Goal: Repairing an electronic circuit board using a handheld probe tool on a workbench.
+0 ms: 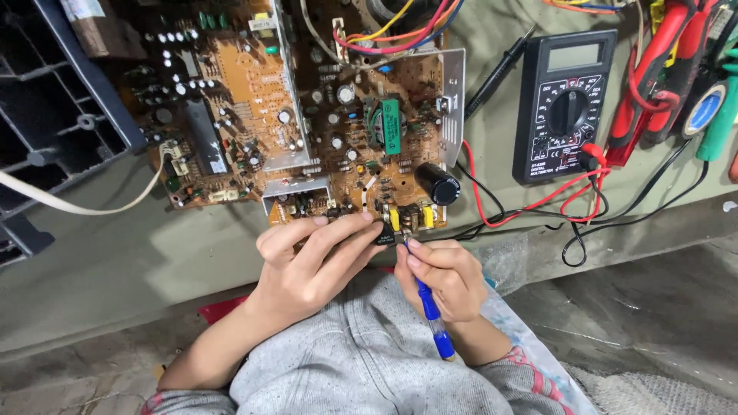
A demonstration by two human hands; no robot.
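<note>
At board edge | left hand pinches black part | right hand grips blue screwdriver

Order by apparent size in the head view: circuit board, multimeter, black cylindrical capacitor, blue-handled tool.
1. circuit board
2. multimeter
3. blue-handled tool, partly hidden in the right hand
4. black cylindrical capacitor

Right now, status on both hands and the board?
Left hand pinching small black component at circuit board near edge. Right hand gripping blue-handled tool, tip at same spot. Multimeter leads off right, clear.
</note>
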